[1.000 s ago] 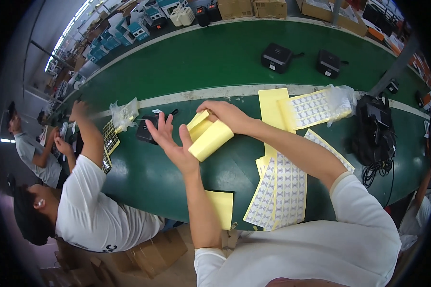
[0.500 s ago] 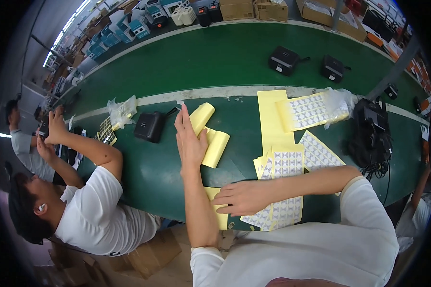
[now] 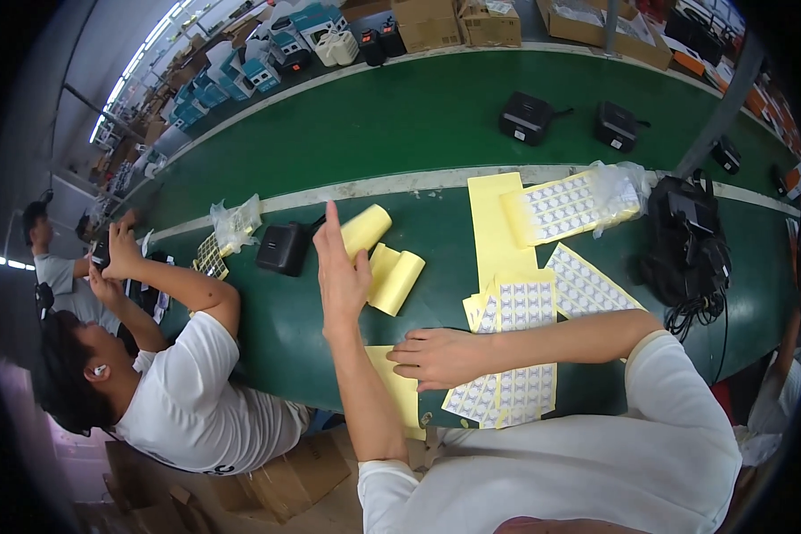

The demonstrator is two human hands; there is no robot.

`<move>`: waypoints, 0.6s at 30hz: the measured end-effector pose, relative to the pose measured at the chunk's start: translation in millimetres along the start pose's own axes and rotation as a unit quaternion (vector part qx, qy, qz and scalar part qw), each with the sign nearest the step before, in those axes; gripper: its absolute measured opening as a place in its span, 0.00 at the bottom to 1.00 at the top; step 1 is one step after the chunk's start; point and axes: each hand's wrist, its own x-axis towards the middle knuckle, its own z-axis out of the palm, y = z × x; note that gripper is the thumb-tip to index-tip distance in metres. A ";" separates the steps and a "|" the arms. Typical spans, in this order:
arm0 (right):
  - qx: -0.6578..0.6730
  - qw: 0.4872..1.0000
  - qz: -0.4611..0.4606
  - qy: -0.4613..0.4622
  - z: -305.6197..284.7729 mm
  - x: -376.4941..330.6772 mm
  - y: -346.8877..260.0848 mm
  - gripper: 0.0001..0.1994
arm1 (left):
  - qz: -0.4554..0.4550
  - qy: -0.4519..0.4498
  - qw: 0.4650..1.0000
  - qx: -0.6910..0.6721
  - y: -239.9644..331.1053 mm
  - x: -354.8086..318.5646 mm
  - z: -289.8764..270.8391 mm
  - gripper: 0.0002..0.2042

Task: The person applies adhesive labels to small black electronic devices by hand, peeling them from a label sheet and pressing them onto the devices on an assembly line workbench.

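Observation:
My left hand point(image 3: 341, 280) is raised over the table with its fingers stretched out and nothing visible in them. It is beside a black case point(image 3: 282, 249) and in front of two curled yellow backing sheets point(image 3: 395, 279). My right hand point(image 3: 432, 358) lies low and flat, fingers pointing left, over the edge of a flat yellow sheet point(image 3: 402, 405). Under and beside my right forearm are several sticker sheets point(image 3: 527, 304) with rows of white labels. Whether a small label is at either hand's fingertips is too small to tell.
Behind the label sheets lie a long yellow sheet point(image 3: 497, 209) and a sticker stack point(image 3: 562, 208) partly in a plastic bag. A black bag with cables point(image 3: 685, 240) is at the right. A co-worker point(image 3: 191, 383) sits at the left. Two black cases point(image 3: 525, 118) rest on the green belt.
My left hand has shifted slightly left and turned more edge-on. The small pale piece at its fingertip no longer shows. My right hand stays on the flat yellow sheet while the view shifts slightly.

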 end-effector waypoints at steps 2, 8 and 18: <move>-0.014 1.000 0.007 0.000 -0.7 1.6 -1.0 0.22 | -0.008 -0.065 0.998 -0.004 -4.2 -3.3 -0.3 0.42; -0.015 1.000 0.009 0.018 0.7 -0.7 -1.1 0.22 | -0.018 -0.117 0.993 0.010 -0.8 -12.1 9.3 0.43; 0.031 1.000 0.001 -0.002 -1.5 -2.7 1.0 0.21 | 0.001 0.032 0.999 -0.005 22.9 -13.4 -22.0 0.37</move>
